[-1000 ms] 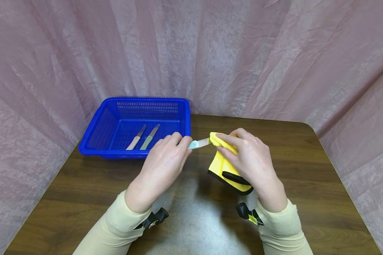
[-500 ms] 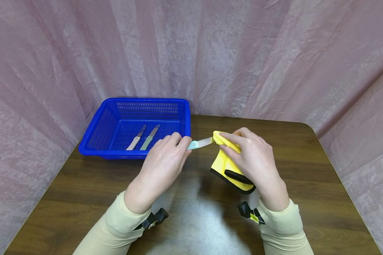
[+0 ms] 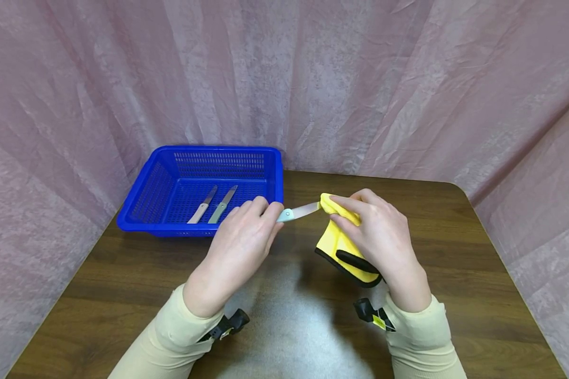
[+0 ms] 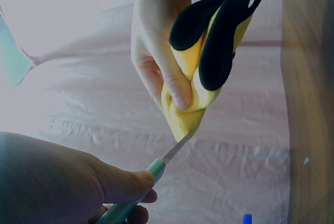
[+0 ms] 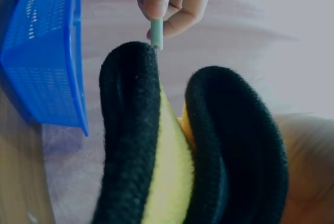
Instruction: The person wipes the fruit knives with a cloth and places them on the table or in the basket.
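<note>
My left hand (image 3: pixel 244 237) grips the pale mint handle of a small knife (image 3: pixel 306 210), its blade pointing right. My right hand (image 3: pixel 381 231) pinches a folded yellow cloth (image 3: pixel 334 239) with black edging around the blade's tip. Most of the blade shows bare between the handle and the cloth. In the left wrist view, the thumb lies along the mint handle (image 4: pixel 156 167) while the cloth (image 4: pixel 182 122) wraps the blade's far end. Loose black-edged folds of the cloth (image 5: pixel 169 182) hang below my right fingers and fill much of the right wrist view.
A blue plastic basket (image 3: pixel 275 173) stands at the back left of the wooden table (image 3: pixel 436 237). Inside it lie a knife with a cream handle (image 3: pixel 199 212) and one with a green handle (image 3: pixel 218 211). Pink curtains (image 3: pixel 332 89) hang behind and at both sides.
My right hand has slid the cloth a little to the right along the blade, toward its tip, so more of the blade shows. My left hand has stayed almost still.
</note>
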The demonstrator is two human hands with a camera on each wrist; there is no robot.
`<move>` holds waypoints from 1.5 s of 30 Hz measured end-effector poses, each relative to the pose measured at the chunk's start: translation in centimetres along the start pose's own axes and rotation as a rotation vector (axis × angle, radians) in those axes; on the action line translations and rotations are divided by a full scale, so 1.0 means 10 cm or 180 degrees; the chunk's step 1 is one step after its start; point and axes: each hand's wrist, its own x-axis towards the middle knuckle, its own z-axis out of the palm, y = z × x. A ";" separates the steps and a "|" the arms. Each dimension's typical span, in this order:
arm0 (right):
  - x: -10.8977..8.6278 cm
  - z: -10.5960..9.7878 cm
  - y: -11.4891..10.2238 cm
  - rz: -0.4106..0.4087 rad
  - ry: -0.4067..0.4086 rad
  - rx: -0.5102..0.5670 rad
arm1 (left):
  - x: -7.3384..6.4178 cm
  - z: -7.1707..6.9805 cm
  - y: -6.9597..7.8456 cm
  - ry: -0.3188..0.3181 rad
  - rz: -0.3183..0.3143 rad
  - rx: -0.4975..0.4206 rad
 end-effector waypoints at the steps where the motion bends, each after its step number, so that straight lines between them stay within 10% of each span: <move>1: 0.00 0.00 0.00 0.0012 -0.0011 -0.0004 | 0.00 0.00 0.00 0.0005 -0.0002 -0.0005; 15: -0.01 -0.07 -0.04 0.0166 0.0001 0.0017 | -0.01 0.01 -0.06 0.0006 -0.0027 -0.0015; 45: -0.08 0.09 -0.33 -0.0536 0.0020 0.0053 | -0.01 0.02 0.00 -0.0069 0.0120 -0.0003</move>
